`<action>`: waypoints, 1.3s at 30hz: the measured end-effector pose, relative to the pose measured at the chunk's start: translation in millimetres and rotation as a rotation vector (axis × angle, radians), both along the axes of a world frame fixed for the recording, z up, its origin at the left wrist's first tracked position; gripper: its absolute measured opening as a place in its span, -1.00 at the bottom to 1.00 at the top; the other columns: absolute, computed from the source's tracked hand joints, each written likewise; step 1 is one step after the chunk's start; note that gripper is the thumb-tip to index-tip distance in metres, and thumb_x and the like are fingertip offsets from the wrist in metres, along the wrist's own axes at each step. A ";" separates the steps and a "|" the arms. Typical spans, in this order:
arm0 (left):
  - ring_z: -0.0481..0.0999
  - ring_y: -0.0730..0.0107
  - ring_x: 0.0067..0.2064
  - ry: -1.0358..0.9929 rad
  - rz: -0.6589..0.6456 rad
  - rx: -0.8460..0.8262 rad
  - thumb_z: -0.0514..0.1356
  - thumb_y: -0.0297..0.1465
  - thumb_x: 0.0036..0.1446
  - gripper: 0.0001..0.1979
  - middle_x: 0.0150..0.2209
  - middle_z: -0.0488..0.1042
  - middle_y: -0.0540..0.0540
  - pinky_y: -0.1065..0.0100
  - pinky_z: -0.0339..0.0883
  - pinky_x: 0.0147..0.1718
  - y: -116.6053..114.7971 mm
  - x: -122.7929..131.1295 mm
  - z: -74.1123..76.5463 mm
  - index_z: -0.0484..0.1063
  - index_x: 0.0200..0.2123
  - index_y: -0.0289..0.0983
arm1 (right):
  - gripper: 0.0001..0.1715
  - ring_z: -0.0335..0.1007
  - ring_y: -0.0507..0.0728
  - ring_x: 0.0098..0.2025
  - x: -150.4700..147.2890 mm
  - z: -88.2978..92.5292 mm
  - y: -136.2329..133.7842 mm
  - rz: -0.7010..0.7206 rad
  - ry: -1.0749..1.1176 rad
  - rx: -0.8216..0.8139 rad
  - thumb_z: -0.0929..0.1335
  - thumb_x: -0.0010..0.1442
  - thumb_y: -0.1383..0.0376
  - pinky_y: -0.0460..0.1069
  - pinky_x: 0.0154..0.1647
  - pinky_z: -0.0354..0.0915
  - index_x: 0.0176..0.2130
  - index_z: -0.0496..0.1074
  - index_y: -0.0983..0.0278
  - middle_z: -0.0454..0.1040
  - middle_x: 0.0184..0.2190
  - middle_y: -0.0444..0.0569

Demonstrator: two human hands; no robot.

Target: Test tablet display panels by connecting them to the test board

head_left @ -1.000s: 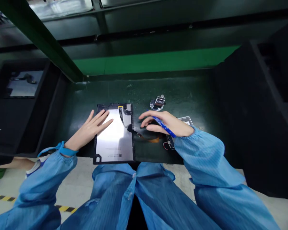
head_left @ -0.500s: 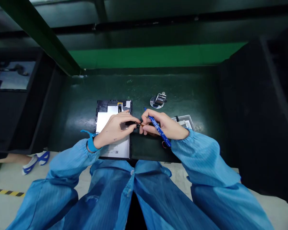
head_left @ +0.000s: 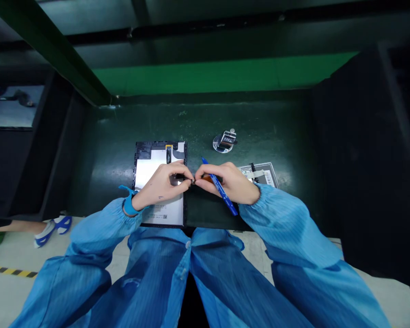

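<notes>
On the dark green surface (head_left: 276,120), one flat panel (head_left: 144,171) with a black border lies partly beneath the left hand (head_left: 161,184), near the front edge. Two hands meet just beyond its right side: the left pinches one end of a single ribbon cable (head_left: 207,179) between thumb and fingers, and the right hand (head_left: 230,182) grips the cable's orange part, with one blue pen (head_left: 222,189) held across its fingers. One tally counter (head_left: 226,140) stands farther back; one framed part (head_left: 269,175) lies partly behind the right hand. One similar panel (head_left: 15,114) sits in a black tray (head_left: 10,159) at left.
</notes>
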State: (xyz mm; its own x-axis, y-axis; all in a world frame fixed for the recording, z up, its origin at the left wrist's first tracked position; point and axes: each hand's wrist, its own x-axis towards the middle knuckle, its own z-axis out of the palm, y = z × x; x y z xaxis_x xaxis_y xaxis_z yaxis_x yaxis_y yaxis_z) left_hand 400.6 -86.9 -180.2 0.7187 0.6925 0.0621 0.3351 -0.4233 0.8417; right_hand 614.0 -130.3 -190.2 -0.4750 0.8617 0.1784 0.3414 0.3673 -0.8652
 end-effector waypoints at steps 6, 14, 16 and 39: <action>0.59 0.38 -0.26 -0.022 -0.141 -0.015 0.16 -0.49 0.19 -0.84 -0.36 0.63 0.02 0.03 0.12 0.30 0.8 -0.2 2.4 0.54 -0.36 -0.24 | -0.74 0.19 -0.07 -0.61 -2.3 -7.2 0.0 -0.046 0.049 0.041 0.27 0.37 0.25 -0.14 -0.48 0.10 -0.35 0.40 0.26 0.36 -0.63 -0.23; 0.53 0.34 -0.31 -0.041 -0.038 -0.077 0.17 -0.52 0.08 -0.86 -0.40 0.58 -0.03 0.21 0.44 -0.05 -1.7 -0.2 -3.8 0.53 -0.39 -0.26 | -0.77 0.25 -0.05 -0.57 -3.8 -13.7 1.4 -0.008 0.055 0.016 0.30 0.33 0.23 -0.14 -0.45 0.14 -0.34 0.43 0.26 0.42 -0.57 -0.19; 0.53 0.35 -0.33 -0.036 -0.037 -0.095 0.16 -0.53 0.06 -0.86 -0.43 0.56 -0.03 0.23 0.43 -0.08 -2.3 -1.0 -2.8 0.52 -0.43 -0.26 | -0.78 0.21 -0.05 -0.58 -4.2 -13.0 1.0 -0.003 0.059 0.025 0.30 0.32 0.23 -0.13 -0.46 0.13 -0.35 0.42 0.25 0.40 -0.58 -0.20; -0.02 -0.12 0.45 0.725 -0.299 0.696 0.29 -0.38 0.14 -0.12 0.44 -0.01 -0.38 -0.20 -0.11 0.36 -76.9 -100.4 -40.7 -0.05 0.44 -0.24 | -0.34 0.25 0.28 0.33 57.8 -30.5 20.7 -0.463 -0.587 0.584 0.31 0.35 0.35 0.29 0.42 0.07 0.36 0.09 0.29 0.38 0.25 0.12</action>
State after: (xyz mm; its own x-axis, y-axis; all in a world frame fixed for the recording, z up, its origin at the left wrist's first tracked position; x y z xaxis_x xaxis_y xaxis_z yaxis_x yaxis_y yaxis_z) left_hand 300.2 -163.8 -220.9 0.8788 0.4575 -0.1355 0.4641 -0.8856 0.0194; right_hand 671.9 -109.5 -220.8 -0.2590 0.8371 0.4818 0.8839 0.4065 -0.2313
